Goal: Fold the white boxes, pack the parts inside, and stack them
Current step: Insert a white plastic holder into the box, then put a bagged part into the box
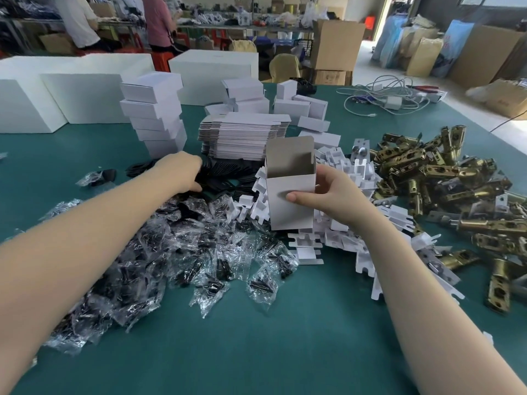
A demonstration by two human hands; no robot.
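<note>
Gripping the folded white box [289, 195] upright in our right hand [330, 195], mouth open, we are at the packing step. Left of that grip, our left hand [182, 173] reaches the black parts [228, 178] — whether its fingers have closed on one, we cannot tell. Next, a part goes into the box.

Left hand [185, 172] stretched forward, palm down, fingers hidden, right hand [330, 195] raised, thumb and fingers curled in a grip

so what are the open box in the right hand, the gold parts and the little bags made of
Open box: thin paperboard by the look, matte white outside, grey-brown inside, with creased flaps.
Gold parts: metal, seemingly brass-plated; shiny yellow with bright glints and punched holes.
Little bags: clear plastic film, glossy and crinkled, dark pieces showing through.
The right hand grips the box; the left hand reaches into black pieces.
</note>
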